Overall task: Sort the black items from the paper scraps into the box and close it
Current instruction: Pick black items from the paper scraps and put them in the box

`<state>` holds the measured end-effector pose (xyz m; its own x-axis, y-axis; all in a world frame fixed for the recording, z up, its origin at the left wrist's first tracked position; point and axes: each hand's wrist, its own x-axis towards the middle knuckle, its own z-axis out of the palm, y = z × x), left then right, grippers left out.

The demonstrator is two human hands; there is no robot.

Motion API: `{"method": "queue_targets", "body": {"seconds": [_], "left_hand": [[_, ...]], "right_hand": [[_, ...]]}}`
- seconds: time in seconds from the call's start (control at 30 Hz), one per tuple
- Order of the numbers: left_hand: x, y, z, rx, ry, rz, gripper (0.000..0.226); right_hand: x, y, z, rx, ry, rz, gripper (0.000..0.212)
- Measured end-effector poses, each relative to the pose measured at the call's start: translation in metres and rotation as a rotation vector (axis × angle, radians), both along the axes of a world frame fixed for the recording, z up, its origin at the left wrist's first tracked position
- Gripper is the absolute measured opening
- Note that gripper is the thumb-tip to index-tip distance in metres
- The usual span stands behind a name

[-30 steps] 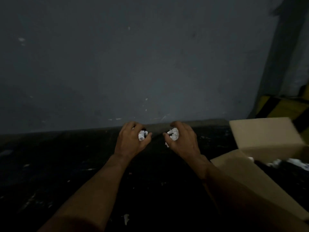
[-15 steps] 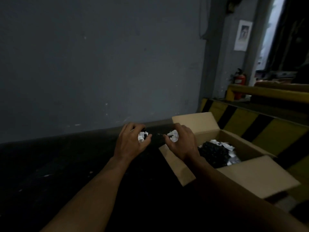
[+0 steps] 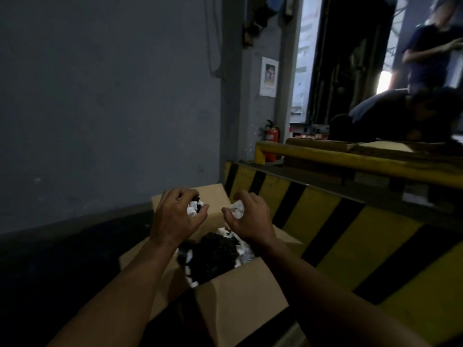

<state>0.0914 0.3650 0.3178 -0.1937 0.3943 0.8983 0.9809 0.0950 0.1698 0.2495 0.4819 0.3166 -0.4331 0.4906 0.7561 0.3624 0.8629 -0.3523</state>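
An open cardboard box point(image 3: 240, 294) stands on the dark floor with its flaps spread. Inside lies a heap of black items point(image 3: 215, 254) mixed with white paper scraps point(image 3: 241, 249). Both hands hover over the box's far side. My left hand point(image 3: 172, 216) is curled around a wad of white paper scraps and black bits point(image 3: 195, 207). My right hand point(image 3: 250, 219) grips a crumpled white paper scrap point(image 3: 236, 209). The hands are a little apart and do not touch.
A yellow and black striped barrier point(image 3: 350, 226) runs right behind the box on the right. A grey wall point(image 3: 112, 96) stands ahead. A red fire extinguisher point(image 3: 271, 137) sits in the corner. Two people point(image 3: 426, 83) are at the back right.
My view has swung to the right, and both hands, still holding their scraps, have moved from above the dark floor to above the open box.
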Motion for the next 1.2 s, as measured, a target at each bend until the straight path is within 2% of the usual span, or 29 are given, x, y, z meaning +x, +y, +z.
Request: {"method": "queue_targets", "body": {"seconds": [0.2, 0.33, 0.5, 0.63, 0.83, 1.0, 1.2], "left_hand": [[0.03, 0.088, -0.01, 0.019, -0.022, 0.06, 0.032], [0.021, 0.113, -0.023, -0.041, -0.062, 0.095, 0.029], [-0.007, 0.124, -0.054, -0.16, -0.113, 0.171, 0.028], [-0.03, 0.129, -0.099, -0.235, -0.195, 0.218, 0.028], [-0.048, 0.139, -0.161, -0.462, -0.376, 0.303, 0.039], [-0.05, 0.145, -0.178, -0.601, -0.395, 0.294, 0.042], [-0.04, 0.142, -0.175, -0.65, -0.429, 0.373, 0.035]], "right_hand": [[0.03, 0.089, -0.005, 0.021, -0.01, 0.031, 0.033], [0.013, 0.125, -0.023, 0.029, 0.028, 0.076, 0.035], [-0.026, 0.149, -0.056, -0.01, 0.017, 0.163, 0.026], [-0.065, 0.164, -0.091, -0.081, -0.066, 0.19, 0.03], [-0.091, 0.173, -0.142, -0.177, -0.23, 0.215, 0.03], [-0.102, 0.173, -0.164, -0.254, -0.39, 0.213, 0.039], [-0.103, 0.173, -0.161, -0.263, -0.43, 0.247, 0.039]]}}
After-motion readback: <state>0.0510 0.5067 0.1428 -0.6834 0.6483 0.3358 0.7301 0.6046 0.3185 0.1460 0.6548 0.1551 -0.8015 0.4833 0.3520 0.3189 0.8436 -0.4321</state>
